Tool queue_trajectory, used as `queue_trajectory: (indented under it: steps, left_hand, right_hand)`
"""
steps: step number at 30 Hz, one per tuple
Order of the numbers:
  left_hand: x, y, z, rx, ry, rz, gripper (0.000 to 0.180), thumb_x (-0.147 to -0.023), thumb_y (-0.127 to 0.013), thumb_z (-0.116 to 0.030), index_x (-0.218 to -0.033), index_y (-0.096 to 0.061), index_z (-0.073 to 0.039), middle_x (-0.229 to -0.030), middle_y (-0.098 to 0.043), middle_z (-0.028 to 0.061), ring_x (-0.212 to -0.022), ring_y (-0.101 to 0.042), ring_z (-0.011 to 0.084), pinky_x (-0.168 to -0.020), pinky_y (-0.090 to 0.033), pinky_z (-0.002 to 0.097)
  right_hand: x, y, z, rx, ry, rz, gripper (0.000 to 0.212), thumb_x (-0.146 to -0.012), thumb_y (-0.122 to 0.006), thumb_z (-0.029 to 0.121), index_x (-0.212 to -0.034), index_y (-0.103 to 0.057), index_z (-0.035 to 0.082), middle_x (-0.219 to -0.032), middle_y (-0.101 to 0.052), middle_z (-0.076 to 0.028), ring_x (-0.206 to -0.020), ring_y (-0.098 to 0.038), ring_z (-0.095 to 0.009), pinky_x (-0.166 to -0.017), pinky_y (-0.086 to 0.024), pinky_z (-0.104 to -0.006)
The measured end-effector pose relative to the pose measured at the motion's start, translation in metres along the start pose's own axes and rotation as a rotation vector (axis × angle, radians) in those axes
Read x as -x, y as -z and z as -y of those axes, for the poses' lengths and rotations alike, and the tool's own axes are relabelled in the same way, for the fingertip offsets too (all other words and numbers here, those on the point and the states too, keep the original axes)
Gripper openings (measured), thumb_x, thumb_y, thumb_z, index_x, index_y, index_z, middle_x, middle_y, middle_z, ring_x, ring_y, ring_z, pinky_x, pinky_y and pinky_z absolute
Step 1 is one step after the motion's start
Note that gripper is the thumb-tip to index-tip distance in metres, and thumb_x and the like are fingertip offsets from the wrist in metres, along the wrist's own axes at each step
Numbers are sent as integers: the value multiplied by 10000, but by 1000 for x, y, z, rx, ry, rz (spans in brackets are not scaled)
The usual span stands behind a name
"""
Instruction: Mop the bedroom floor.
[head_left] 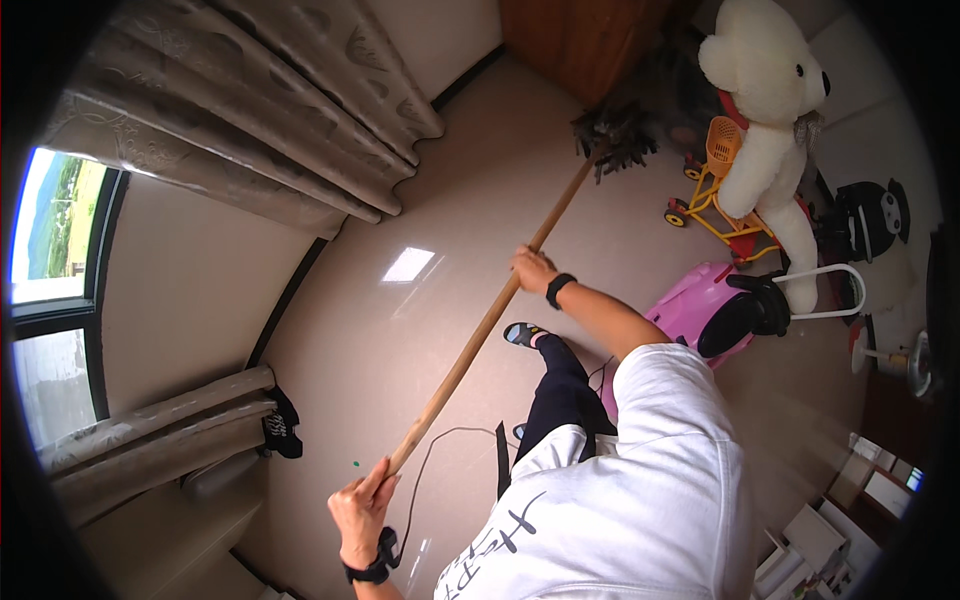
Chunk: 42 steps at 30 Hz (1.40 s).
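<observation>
A mop with a long wooden handle (465, 357) slants across the view from lower left to upper right. Its dark, stringy mop head (615, 140) rests on the floor at the far end, close to a brown wooden piece of furniture. My left hand (362, 505) is closed round the near end of the handle. Farther up, my right hand (534, 268) grips the handle around its middle. Both wrists carry black bands, and a thin cable runs from the left one. One of my feet, in a dark slipper (522, 334), shows just below the handle.
On the right stand a pink ride-on toy (690, 300), a yellow tricycle (712, 205) and a big white teddy bear (765, 130). The brown wooden furniture (570, 40) is at the back. Curtains (250, 110) and a window (60, 230) line the left. A loose cable (430, 440) loops over the floor.
</observation>
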<state>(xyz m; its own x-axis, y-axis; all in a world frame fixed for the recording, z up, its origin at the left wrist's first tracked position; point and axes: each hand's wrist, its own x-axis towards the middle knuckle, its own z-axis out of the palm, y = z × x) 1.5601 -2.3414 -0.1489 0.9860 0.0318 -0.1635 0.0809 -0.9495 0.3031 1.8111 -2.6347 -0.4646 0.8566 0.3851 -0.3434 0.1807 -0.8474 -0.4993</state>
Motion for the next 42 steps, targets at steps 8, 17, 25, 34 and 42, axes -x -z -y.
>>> queue_trajectory:
  steps: [8, 17, 25, 34, 42]
  left_hand:
    - [144, 125, 5, 683, 866, 27, 213, -745, -585, -6, -948, -579, 61, -789, -597, 23, -716, -532, 87, -652, -435, 207]
    - [15, 62, -38, 518, 419, 197, 284, -782, -514, -23, -1061, -508, 27, -640, -519, 99, -618, -472, 80, -563, -402, 222]
    - [-110, -74, -65, 510, 295, 63, 366, -753, -548, -41, -1111, -486, -6, -660, -550, 169, -509, -536, 255, -496, -421, 299]
    - [7, -46, -34, 504, 687, 33, 168, -793, -543, -104, -923, -594, -11, -470, -372, 55, -441, -349, 62, -393, -306, 240]
    - [199, 56, -58, 629, 1220, -82, 252, -858, -472, -197, -842, -572, 34, -669, -528, 28, -624, -455, 97, -561, -369, 233]
  right_hand:
    - [115, -113, 163, -576, 277, -247, 272, -582, -701, 117, -703, -462, 70, -893, -430, -134, -859, -431, -314, -710, -369, -368]
    - [-58, -46, 43, -457, 232, -459, 107, -618, -586, 14, -617, -488, 58, -806, -482, -134, -760, -492, -290, -636, -404, -358]
    - [-222, 54, -24, -823, -212, -166, 226, -666, -438, 243, -776, -452, 46, -860, -468, -157, -799, -453, -295, -711, -368, -346]
    - [-152, -35, 79, 201, 399, -183, 188, -751, -445, 65, -889, -573, 69, -1113, -419, -143, -1134, -286, -343, -966, -224, -452]
    - [34, -128, 196, 123, 871, 183, 77, -565, -554, 74, -628, -593, 92, -633, -576, -71, -740, -552, -249, -783, -363, -396]
